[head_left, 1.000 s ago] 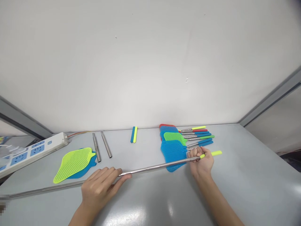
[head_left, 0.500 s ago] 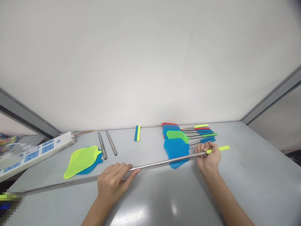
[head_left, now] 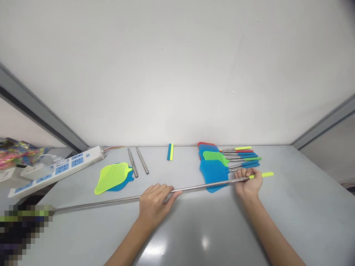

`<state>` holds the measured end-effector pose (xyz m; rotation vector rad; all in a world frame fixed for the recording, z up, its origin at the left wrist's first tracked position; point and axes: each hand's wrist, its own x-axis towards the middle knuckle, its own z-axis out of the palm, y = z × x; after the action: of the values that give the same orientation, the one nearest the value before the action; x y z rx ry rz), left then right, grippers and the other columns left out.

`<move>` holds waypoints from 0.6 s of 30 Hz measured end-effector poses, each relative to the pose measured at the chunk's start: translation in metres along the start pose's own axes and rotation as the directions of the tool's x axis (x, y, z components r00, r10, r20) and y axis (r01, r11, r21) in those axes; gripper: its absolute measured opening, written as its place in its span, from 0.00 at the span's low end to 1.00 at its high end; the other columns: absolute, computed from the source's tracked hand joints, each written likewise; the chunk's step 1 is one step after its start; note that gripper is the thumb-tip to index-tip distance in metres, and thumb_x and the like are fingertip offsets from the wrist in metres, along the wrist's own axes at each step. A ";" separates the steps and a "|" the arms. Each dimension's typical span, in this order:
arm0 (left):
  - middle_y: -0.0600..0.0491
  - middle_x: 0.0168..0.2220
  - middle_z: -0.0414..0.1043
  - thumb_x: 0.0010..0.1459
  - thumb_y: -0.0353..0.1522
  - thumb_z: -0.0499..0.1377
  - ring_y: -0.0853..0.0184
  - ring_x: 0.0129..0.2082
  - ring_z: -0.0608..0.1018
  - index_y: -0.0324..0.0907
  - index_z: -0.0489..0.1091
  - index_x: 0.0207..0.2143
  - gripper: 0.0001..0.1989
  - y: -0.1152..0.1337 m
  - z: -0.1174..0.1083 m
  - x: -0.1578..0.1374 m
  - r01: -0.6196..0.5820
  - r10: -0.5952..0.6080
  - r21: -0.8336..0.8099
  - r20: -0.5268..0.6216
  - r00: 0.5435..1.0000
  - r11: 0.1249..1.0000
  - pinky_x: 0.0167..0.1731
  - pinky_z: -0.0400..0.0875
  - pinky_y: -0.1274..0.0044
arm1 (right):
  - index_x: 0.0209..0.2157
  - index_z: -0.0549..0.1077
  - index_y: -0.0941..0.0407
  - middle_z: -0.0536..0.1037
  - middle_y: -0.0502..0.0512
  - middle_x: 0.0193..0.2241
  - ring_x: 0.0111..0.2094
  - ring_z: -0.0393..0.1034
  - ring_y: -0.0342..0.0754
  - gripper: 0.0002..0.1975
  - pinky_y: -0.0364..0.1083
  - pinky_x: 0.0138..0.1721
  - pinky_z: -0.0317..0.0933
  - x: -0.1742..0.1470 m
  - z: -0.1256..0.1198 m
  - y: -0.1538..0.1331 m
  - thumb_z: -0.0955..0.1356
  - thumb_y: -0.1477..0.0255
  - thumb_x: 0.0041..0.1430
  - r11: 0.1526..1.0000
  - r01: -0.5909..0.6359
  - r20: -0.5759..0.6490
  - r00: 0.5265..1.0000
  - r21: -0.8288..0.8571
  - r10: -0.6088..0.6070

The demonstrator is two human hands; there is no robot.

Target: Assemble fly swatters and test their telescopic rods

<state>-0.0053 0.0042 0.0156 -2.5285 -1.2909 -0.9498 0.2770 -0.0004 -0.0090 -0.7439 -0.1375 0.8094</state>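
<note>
- Rod (head_left: 202, 186), long and metallic, slanting across the bench (head_left: 299, 199), its right end meeting a yellow grip (head_left: 267, 174).
- Left hand (head_left: 155, 203): my fingers close round the rod near mid-length.
- Right hand (head_left: 248, 186): my fingers curl tightly where rod meets grip.
- Swatters (head_left: 213, 173), piled at right with heads, shafts and grips joined; I judge these done.
- Yellow head (head_left: 112, 177) overlapping blue head (head_left: 123, 185), two metal tubes (head_left: 142, 161) and two loose grips (head_left: 171, 152), lying unjoined; I take these as left to assemble.
- Rod's left end, blurred: I cannot tell what it bears.
</note>
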 end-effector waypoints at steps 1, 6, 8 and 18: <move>0.59 0.15 0.65 0.50 0.36 0.56 0.74 0.17 0.64 0.43 0.68 0.21 0.08 0.000 0.000 -0.001 0.003 -0.003 -0.001 -0.007 1.000 1.000 0.23 0.55 0.79 | 0.11 0.49 0.57 0.48 0.43 0.07 0.10 0.43 0.38 0.15 0.41 0.13 0.39 -0.001 0.000 0.002 0.57 0.70 0.46 1.000 0.001 -0.003 1.000 0.014 -0.001; 0.58 0.16 0.65 0.49 0.36 0.56 0.73 0.18 0.64 0.42 0.68 0.22 0.08 0.002 -0.001 -0.003 0.030 -0.029 0.005 -0.031 0.999 1.000 0.23 0.55 0.79 | 0.10 0.47 0.56 0.47 0.43 0.07 0.10 0.43 0.38 0.15 0.41 0.13 0.40 -0.006 -0.001 0.011 0.57 0.72 0.45 0.998 -0.010 -0.033 0.999 0.066 0.013; 0.58 0.16 0.65 0.50 0.36 0.56 0.73 0.18 0.64 0.42 0.68 0.22 0.08 0.002 -0.001 -0.003 0.036 -0.036 0.016 -0.018 0.999 0.999 0.23 0.54 0.78 | 0.10 0.47 0.56 0.47 0.43 0.06 0.10 0.42 0.38 0.15 0.41 0.13 0.40 -0.008 -0.001 0.013 0.57 0.71 0.45 0.998 -0.009 -0.036 0.999 0.066 0.011; 0.58 0.16 0.65 0.52 0.36 0.53 0.72 0.19 0.64 0.44 0.69 0.26 0.08 0.008 -0.003 -0.002 -0.022 0.019 0.082 0.040 0.999 0.996 0.23 0.52 0.77 | 0.11 0.45 0.57 0.46 0.43 0.07 0.10 0.41 0.38 0.16 0.41 0.13 0.38 -0.021 0.004 0.022 0.57 0.70 0.45 0.998 -0.023 -0.041 0.999 0.059 0.026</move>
<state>-0.0014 -0.0033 0.0178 -2.5051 -1.2842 -0.8288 0.2478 -0.0028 -0.0171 -0.7079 -0.0675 0.8177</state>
